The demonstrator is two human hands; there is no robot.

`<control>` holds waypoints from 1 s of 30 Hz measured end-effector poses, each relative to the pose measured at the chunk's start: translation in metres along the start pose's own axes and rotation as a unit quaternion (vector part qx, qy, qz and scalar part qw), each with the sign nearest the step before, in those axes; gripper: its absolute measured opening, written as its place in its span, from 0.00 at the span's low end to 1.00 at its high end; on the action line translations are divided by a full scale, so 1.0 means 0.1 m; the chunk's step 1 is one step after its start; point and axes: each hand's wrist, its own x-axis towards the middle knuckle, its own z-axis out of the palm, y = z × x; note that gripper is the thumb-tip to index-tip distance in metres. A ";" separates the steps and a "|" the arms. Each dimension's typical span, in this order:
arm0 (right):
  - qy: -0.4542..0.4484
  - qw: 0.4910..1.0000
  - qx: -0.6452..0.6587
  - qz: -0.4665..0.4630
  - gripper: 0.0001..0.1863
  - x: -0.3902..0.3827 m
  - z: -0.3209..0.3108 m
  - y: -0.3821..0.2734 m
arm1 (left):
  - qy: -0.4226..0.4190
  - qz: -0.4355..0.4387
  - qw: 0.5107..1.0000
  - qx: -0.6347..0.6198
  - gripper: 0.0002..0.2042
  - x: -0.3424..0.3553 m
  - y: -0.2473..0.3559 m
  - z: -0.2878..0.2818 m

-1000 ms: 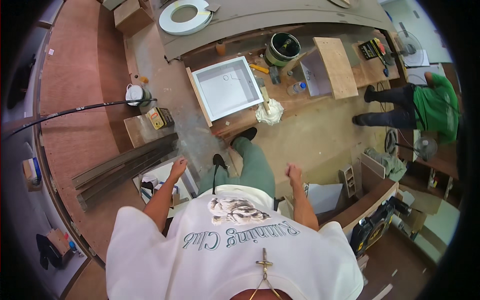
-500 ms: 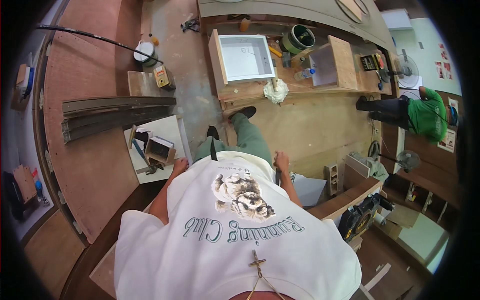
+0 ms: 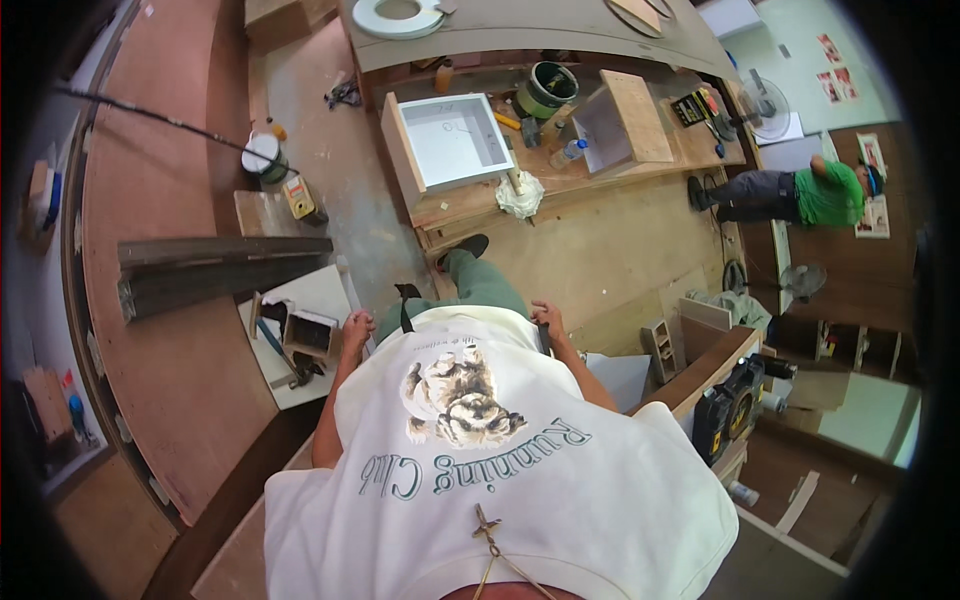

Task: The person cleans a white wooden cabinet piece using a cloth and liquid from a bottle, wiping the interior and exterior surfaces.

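Observation:
My left hand (image 3: 357, 328) hangs at my left hip, fingers curled, beside a pale board (image 3: 270, 362) holding a small box (image 3: 310, 335) and tools. My right hand (image 3: 546, 318) is at my right hip with curled fingers, next to a dark strip at my waist. I cannot make out whether either holds anything. Ahead, a wooden bench (image 3: 447, 212) carries a white-lined drawer (image 3: 455, 140), a second wooden box (image 3: 635, 115), a green bucket (image 3: 540, 100), a water bottle (image 3: 568, 152) and a white cloth (image 3: 519, 195) around a brush-like handle.
A co-worker in green (image 3: 828, 192) stands at far right near a fan (image 3: 770, 110). A black power-tool case (image 3: 725, 410) lies on a ledge at my right. Dark planks (image 3: 220, 275), a white pail (image 3: 262, 155) and a long thin dark rod (image 3: 150, 118) are at left.
The bench first moved up in view, then slightly left as my view shifted. My feet have changed position. Both hands sit closer to my hips, and the co-worker is more upright.

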 end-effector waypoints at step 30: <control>0.097 0.988 0.102 0.058 0.20 1.04 -1.72 0.09 | -0.009 0.033 0.996 0.086 0.21 0.12 1.01 2.03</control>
